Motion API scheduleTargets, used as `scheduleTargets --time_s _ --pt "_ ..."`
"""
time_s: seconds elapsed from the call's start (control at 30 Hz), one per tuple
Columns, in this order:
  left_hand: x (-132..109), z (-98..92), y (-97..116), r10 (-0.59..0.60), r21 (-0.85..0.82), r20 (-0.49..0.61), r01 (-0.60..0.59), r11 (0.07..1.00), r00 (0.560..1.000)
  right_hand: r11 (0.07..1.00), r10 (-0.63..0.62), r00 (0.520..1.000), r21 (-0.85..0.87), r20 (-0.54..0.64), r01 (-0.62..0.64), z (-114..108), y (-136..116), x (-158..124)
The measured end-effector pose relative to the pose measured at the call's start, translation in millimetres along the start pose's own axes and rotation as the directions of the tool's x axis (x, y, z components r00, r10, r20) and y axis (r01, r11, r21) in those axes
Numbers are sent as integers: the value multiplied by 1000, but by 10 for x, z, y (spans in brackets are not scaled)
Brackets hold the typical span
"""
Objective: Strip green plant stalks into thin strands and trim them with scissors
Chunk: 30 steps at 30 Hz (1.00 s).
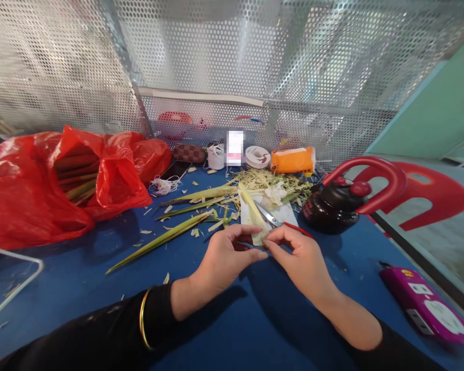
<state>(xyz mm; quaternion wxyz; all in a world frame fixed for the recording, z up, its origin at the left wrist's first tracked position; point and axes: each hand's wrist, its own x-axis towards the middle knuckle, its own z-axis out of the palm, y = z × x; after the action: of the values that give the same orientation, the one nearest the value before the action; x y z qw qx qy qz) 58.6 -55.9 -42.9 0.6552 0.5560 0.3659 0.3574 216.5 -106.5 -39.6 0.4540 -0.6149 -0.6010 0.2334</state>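
Two hands [225, 252] at a pale leaf [249, 200], near end.

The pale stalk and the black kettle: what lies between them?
The head view shows scissors, white paper, a crumpled white piece and plant scraps between the stalk and kettle.

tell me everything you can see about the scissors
The scissors have shiny, metal-looking blades pointing forward and to the left, a visible pivot and red handles. They lie over the white sheet, just right of the pale leaf. The right hand partly hides the handles; whether it touches them is unclear.
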Motion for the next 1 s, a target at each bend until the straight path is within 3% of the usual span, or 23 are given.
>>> scheduleTargets --time_s 0.1,0.23,0.37,0.53,0.77,1.0 --pt "8 0 -60 75 76 -30 -72 994 997 1000 -6 1000 -5 11 7 23 13 -9" --pt "16 9 -46 55 45 -63 -52 998 996 1000 -12 1000 1 12 12 50 5 -6" --pt "-6 31 27 -13 -17 -109 11 1000 994 998 41 999 51 8 -41 53 -6 -3" --pt "-33 42 91 -153 -183 -98 134 974 983 969 66 997 238 33 -72 43 20 -14" --pt "-3 4 107 -246 -307 -45 221 925 968 969 -211 974 148 83 197 2 -40 -11" --pt "1 -15 188 -301 -339 -34 272 901 953 944 -331 943 13 20 331 8 8 4"
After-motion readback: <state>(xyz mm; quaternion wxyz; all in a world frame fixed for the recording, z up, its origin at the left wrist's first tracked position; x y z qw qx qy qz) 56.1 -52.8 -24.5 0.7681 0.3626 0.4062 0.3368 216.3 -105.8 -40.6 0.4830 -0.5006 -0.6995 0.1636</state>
